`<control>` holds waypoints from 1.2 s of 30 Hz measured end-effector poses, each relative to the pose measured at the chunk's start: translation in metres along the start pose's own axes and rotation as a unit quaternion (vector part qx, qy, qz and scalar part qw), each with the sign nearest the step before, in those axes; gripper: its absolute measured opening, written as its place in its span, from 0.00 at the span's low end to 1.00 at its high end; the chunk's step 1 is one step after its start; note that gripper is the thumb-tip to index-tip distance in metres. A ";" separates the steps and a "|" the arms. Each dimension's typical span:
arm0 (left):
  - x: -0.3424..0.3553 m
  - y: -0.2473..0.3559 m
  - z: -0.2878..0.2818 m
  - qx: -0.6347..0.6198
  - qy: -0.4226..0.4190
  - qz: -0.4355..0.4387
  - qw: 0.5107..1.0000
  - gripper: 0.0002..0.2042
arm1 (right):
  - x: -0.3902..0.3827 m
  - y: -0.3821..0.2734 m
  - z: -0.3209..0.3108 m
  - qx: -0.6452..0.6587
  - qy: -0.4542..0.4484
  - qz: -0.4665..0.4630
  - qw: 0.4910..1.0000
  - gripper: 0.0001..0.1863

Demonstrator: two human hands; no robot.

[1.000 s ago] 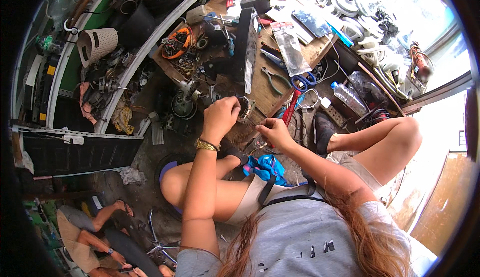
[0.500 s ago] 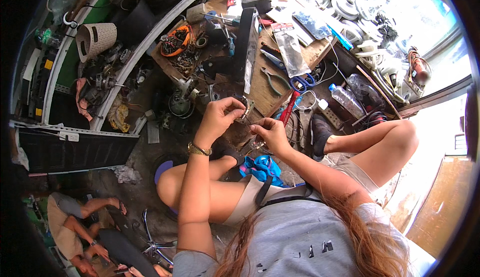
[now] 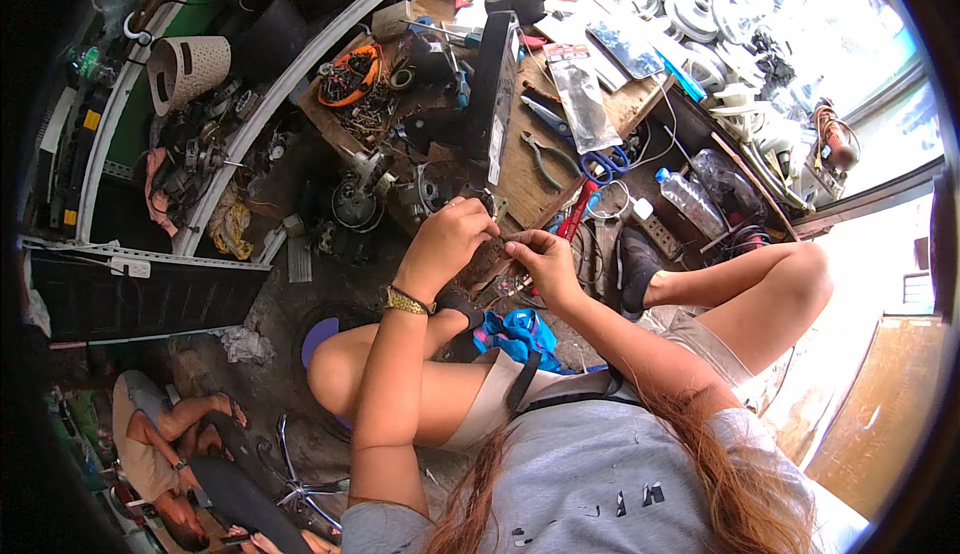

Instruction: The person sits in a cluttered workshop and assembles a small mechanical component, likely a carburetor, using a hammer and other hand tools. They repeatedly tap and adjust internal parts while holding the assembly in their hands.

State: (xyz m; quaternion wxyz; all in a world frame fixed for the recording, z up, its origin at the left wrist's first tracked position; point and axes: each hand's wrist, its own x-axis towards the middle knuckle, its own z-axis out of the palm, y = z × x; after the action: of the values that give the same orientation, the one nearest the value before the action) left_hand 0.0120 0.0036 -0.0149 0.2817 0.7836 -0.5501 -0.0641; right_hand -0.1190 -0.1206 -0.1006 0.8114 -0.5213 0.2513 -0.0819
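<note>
Harsh daylight floods in from the upper right, washing the white parts (image 3: pixel 692 16) almost to blank and leaving glare down the right side. The bench (image 3: pixel 640 104) is well lit; the shelf (image 3: pixel 285 87) and floor (image 3: pixel 285 319) on the left are dim. Fisheye distortion bows straight edges, and the corners go black. Detail between the hands (image 3: pixel 452 242) is too small to tell.

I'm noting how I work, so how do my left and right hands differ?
The left hand has a gold band at its wrist; the right hand has none. The left hand's fingers point to the right, while the right hand's point to the left. Both are bare, with thumb and fingertips drawn close; anything between them is too small to identify.
</note>
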 end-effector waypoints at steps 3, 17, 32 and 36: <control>0.000 0.003 0.000 0.013 -0.004 -0.004 1.000 0.03 | 0.000 0.000 0.003 0.006 -0.001 0.000 1.000 0.08; 0.002 0.007 -0.002 0.028 -0.016 0.018 0.999 0.09 | 0.001 -0.001 0.009 0.000 0.001 -0.005 1.000 0.07; 0.002 0.013 -0.005 0.081 -0.026 0.003 0.996 0.12 | -0.004 -0.010 0.011 0.000 -0.013 0.003 1.000 0.07; 0.000 0.008 -0.004 0.055 -0.018 -0.015 0.998 0.12 | -0.004 -0.012 0.010 -0.015 -0.014 0.007 1.000 0.06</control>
State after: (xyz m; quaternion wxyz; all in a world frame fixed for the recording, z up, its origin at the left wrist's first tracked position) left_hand 0.0076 0.0030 -0.0076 0.2266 0.8047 -0.5462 -0.0521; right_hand -0.1158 -0.1162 -0.0857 0.8076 -0.5328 0.2442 -0.0652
